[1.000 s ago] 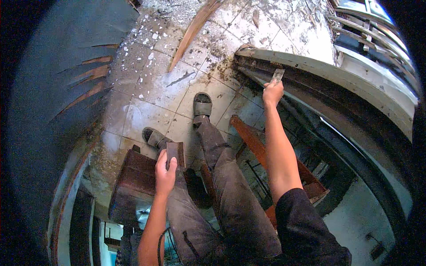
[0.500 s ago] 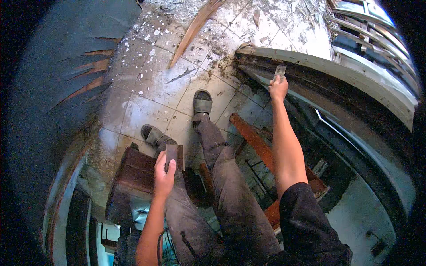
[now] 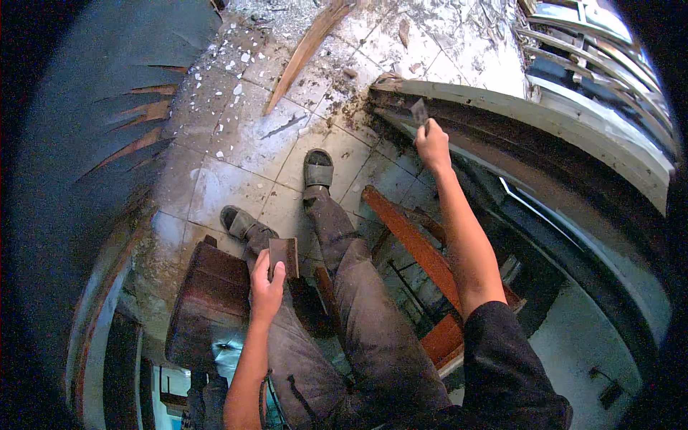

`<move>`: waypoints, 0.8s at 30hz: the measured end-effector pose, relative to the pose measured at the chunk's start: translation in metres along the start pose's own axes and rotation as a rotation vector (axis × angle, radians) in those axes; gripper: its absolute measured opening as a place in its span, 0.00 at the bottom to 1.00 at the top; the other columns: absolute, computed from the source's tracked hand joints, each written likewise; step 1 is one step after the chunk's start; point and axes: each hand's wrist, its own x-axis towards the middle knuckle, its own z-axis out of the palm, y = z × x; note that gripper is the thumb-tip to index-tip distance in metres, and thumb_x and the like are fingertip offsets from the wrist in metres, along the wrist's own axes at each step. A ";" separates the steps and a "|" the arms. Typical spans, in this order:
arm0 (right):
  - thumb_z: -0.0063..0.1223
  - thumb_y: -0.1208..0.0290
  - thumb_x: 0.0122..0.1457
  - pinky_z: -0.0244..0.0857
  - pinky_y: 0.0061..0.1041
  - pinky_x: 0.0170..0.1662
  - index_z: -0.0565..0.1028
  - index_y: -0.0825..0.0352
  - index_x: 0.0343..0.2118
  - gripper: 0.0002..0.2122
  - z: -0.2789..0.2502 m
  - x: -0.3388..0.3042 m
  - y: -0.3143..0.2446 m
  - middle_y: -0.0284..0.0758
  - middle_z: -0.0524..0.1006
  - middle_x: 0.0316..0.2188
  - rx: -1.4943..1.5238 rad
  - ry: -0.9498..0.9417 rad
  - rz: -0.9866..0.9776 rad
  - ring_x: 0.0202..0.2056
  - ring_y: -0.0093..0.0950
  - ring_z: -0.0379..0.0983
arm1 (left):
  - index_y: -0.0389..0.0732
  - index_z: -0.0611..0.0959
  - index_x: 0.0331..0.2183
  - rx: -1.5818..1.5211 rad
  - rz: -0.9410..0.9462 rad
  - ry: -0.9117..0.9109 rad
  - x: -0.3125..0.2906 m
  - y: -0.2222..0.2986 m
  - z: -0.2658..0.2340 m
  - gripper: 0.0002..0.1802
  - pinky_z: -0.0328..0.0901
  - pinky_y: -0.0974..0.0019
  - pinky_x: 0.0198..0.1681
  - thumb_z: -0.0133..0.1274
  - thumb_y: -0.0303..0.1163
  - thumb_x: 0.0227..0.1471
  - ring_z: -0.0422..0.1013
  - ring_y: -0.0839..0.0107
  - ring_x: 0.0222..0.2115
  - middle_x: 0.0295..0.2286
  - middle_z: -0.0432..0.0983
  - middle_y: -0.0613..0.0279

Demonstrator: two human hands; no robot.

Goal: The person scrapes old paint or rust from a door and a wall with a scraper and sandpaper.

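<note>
Metal scraper in right hand

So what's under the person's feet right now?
Pale floor tiles strewn with plaster chips and dirt lie under both sandals. A wooden strip lies farther out on them. The tiles right beneath the soles are covered, so their state cannot be seen.

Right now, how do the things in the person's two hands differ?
The left hand holds a brown rectangular block low, near the knee. The right hand holds a smaller, greyish flat piece stretched out against the old wooden frame. Both are thin, flat pieces gripped by one edge.
</note>
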 end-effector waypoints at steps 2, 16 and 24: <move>0.44 0.68 0.57 0.65 0.37 0.32 0.69 0.72 0.30 0.10 -0.007 -0.011 -0.009 0.48 0.74 0.23 -0.015 -0.082 -0.001 0.27 0.42 0.73 | 0.32 0.74 0.39 -0.014 -0.035 0.020 0.001 0.006 0.001 0.14 0.59 0.65 0.45 0.44 0.31 0.53 0.66 0.60 0.38 0.36 0.69 0.54; 0.37 0.62 0.61 0.63 0.46 0.36 0.69 0.68 0.34 0.14 -0.009 -0.022 -0.006 0.52 0.74 0.29 0.177 -0.293 0.345 0.31 0.50 0.71 | 0.32 0.74 0.36 -0.011 0.010 -0.005 0.015 0.011 0.004 0.11 0.60 0.65 0.42 0.44 0.30 0.53 0.66 0.61 0.36 0.33 0.69 0.54; 0.33 0.65 0.64 0.62 0.27 0.18 0.65 0.67 0.32 0.11 0.015 0.003 0.025 0.38 0.72 0.17 0.282 -0.005 0.263 0.14 0.27 0.70 | 0.32 0.73 0.37 0.021 0.008 -0.028 0.028 0.021 0.012 0.11 0.60 0.65 0.42 0.44 0.29 0.53 0.66 0.61 0.35 0.32 0.69 0.55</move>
